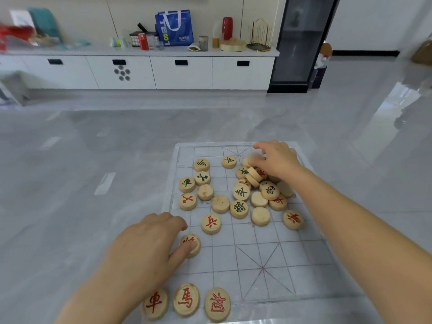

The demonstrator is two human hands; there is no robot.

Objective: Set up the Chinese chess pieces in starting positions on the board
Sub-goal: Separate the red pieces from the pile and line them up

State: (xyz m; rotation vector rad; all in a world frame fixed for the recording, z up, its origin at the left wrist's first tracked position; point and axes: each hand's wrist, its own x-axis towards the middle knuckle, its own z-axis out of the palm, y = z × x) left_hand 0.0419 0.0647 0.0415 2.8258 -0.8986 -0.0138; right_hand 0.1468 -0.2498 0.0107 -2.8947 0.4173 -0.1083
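A translucent plastic chess board lies on the grey floor. Three red-lettered wooden pieces stand in its near row: chariot, horse and elephant. My left hand rests on the board's left edge, and its thumb presses a red-lettered piece. A red soldier lies just beyond. A loose pile of pieces, some face down, covers the far half. My right hand reaches into the pile's far side and pinches a blurred piece.
Shiny grey floor surrounds the board. A white cabinet with a blue bag, cans and jars stands far back. A black glass-door unit stands at the back right.
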